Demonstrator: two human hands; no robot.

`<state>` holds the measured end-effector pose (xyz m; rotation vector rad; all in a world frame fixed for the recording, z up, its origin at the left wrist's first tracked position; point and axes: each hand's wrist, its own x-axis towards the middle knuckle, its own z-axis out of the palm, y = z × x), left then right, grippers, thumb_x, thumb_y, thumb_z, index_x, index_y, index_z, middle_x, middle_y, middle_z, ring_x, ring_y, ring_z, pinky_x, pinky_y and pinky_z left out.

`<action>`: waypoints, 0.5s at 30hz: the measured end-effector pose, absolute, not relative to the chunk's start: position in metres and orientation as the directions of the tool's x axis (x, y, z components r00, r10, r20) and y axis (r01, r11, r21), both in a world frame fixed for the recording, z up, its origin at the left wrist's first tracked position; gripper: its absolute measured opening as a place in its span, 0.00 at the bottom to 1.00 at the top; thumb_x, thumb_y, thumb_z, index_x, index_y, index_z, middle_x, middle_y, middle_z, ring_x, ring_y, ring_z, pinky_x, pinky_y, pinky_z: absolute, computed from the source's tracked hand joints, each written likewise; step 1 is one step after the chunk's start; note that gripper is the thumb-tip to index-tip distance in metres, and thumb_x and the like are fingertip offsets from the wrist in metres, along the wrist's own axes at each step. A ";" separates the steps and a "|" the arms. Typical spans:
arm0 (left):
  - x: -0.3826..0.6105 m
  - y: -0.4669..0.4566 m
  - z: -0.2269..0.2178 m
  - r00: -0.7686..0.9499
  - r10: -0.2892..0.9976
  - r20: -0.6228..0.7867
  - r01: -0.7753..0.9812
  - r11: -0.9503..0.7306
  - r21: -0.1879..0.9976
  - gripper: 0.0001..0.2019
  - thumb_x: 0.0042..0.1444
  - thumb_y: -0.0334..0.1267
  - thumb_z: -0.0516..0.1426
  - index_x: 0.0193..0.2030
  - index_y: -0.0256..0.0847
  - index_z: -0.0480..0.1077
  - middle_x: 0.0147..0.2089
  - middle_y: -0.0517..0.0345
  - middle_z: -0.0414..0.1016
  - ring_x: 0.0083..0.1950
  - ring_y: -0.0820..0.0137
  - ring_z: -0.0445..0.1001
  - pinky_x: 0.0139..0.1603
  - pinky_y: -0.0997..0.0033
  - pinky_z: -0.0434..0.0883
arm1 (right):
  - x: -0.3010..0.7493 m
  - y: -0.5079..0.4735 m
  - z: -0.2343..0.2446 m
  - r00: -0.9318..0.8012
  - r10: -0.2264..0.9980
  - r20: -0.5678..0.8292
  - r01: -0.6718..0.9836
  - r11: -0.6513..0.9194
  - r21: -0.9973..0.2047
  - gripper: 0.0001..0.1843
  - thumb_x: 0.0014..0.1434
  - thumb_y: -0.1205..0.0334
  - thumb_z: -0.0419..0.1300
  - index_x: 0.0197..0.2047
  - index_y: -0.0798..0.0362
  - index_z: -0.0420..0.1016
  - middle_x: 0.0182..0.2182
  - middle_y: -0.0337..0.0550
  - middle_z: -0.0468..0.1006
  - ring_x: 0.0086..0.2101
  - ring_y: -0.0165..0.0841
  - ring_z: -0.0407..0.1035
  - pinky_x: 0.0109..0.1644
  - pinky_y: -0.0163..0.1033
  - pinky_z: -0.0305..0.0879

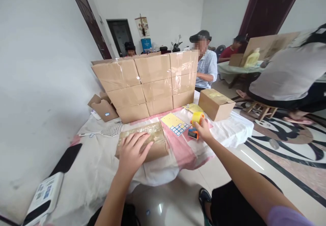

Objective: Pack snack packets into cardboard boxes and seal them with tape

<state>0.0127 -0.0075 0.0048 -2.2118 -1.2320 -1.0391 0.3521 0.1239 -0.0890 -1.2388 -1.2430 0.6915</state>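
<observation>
A cardboard box [155, 148] lies at the table's near edge, with shiny tape along its top. My left hand [133, 148] rests on it, palm down and fingers stretched out. My right hand [203, 129] grips a tape dispenser [193, 133] with an orange and blue body, just right of that box. A yellow roll of tape [197, 118] sits in the dispenser. Between the two hands, a yellow sheet with blue-edged white labels [179, 128] lies flat on the cloth.
Stacked, taped boxes [152, 86] form a wall behind. Another box [216, 104] stands right, an open carton [104, 108] left. A white fly swatter [109, 131] and a white device [44, 193] lie left. A person [207, 63] sits across; others sit beyond.
</observation>
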 end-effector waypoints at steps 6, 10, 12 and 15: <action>0.063 -0.022 -0.010 0.379 0.514 0.770 0.654 -0.737 0.171 0.06 0.62 0.31 0.58 0.45 0.43 0.73 0.35 0.58 0.79 0.37 0.67 0.74 0.42 0.66 0.66 | 0.289 0.065 -0.033 0.035 0.902 0.430 0.083 0.426 -0.901 0.19 0.63 0.44 0.59 0.48 0.51 0.68 0.38 0.45 0.77 0.38 0.38 0.72 0.43 0.44 0.71; 0.092 -0.029 -0.021 0.265 0.734 0.625 0.642 -0.618 0.454 0.14 0.63 0.41 0.58 0.54 0.41 0.71 0.36 0.57 0.78 0.34 0.69 0.74 0.39 0.70 0.69 | 0.264 0.029 -0.010 0.048 0.836 0.546 0.089 0.541 -0.836 0.19 0.71 0.45 0.48 0.39 0.50 0.68 0.32 0.41 0.72 0.33 0.35 0.66 0.38 0.40 0.66; 0.100 -0.029 -0.023 0.205 0.815 0.542 0.606 -0.541 0.584 0.13 0.64 0.44 0.56 0.50 0.41 0.74 0.40 0.55 0.76 0.39 0.68 0.75 0.42 0.70 0.70 | 0.259 0.020 -0.008 0.056 0.818 0.572 0.109 0.565 -0.818 0.21 0.73 0.46 0.44 0.36 0.50 0.67 0.28 0.40 0.68 0.29 0.33 0.62 0.34 0.39 0.63; 0.107 -0.027 -0.026 0.152 0.881 0.447 0.451 -0.465 0.762 0.14 0.66 0.45 0.53 0.40 0.41 0.77 0.37 0.55 0.70 0.39 0.69 0.72 0.40 0.72 0.69 | 0.258 0.016 -0.014 -0.007 0.814 0.581 0.136 0.577 -0.806 0.21 0.74 0.49 0.42 0.33 0.50 0.63 0.25 0.37 0.64 0.24 0.30 0.57 0.29 0.38 0.57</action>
